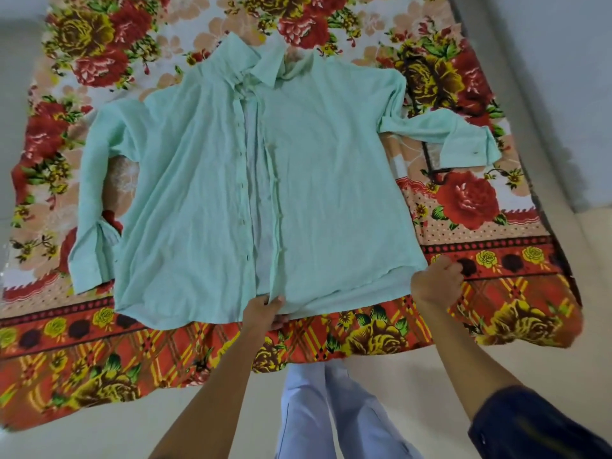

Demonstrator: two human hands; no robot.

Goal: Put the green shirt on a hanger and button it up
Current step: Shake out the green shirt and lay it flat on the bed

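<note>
The pale mint-green long-sleeved button shirt [205, 180] lies front-up on the red-and-yellow floral blanket [99, 366], collar at the far end, hem at the near edge by you. So its long axis runs near to far, w/ the placket down the middle, unbuttoned, front panels slightly apart. Far left: one sleeve hangs down along the shirt's left side, cuff near the hem.

Your left hand [265, 311] is at the hem centre, right where the two front edges meet; its grip is pinching the hem fabric, thumb on top. Your right hand [435, 281] sits at the hem's right corner, fingers curled in; looks like it pinches that corner, though the contact pt is partly hidden. Right of the shirt, the other sleeve juts out sideways. A dark thin hanger-like frame [427, 154] shows just under that sleeve, partly covered, so can't confirm.

Judgement: both hands are at the near end, collar's well away from you. If that's the hanger, the right hand is nearer to it.
</note>
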